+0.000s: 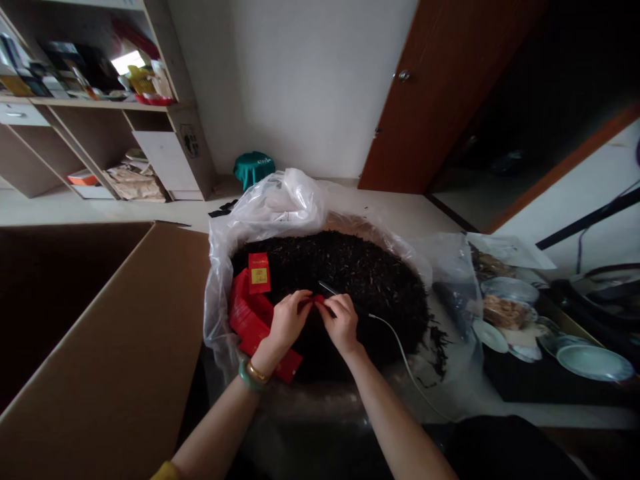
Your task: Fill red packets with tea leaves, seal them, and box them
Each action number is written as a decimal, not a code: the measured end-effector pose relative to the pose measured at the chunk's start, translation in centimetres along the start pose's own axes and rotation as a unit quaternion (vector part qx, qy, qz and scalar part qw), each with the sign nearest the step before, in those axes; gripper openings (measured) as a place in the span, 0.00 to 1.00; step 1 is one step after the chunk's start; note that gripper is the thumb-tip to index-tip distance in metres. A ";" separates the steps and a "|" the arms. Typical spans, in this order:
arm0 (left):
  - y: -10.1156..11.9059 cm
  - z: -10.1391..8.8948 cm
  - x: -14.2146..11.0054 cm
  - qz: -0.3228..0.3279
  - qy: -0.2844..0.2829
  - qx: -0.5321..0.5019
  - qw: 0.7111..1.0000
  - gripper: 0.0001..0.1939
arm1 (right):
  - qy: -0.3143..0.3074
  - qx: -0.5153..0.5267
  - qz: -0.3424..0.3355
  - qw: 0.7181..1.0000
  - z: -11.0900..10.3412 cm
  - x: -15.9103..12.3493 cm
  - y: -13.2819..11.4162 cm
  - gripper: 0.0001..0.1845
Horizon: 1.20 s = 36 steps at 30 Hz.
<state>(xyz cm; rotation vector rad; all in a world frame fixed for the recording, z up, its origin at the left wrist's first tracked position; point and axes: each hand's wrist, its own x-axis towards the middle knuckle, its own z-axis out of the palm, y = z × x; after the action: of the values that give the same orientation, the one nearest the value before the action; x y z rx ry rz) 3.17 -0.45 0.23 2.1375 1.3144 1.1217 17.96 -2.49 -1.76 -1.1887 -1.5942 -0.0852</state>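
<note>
Both my left hand [291,320] and my right hand [341,323] pinch a small red packet [316,299] between their fingertips, one at each side. Most of the packet is hidden by my fingers. Below it lies a large heap of dark, dry tea leaves [370,273] in a clear plastic bag [220,287] with its mouth spread wide. More red packets [245,313] lie on the heap to the left, one with a yellow label [259,275]. Just beyond my right hand a dark, slim device [327,287] lies on the leaves, and a white cable [395,333] runs off to the right.
A big open cardboard box [115,347] stands close on the left. To the right are a lidded clear tub [509,300] and a pale oval dish [595,362]. Behind the bag sit a green bag-like item [254,170] and a wooden door [425,93].
</note>
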 end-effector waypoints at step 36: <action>1.0 -1.5 -1.9 0.122 -0.003 0.274 0.954 0.27 | -0.140 0.342 0.310 0.876 0.8 0.3 -1.2 0.15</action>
<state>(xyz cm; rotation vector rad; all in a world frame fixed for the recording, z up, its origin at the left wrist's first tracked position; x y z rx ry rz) 2.09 -2.72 0.95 2.7610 1.5247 0.9048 16.57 -2.40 -1.23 -1.0970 -1.2268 1.0283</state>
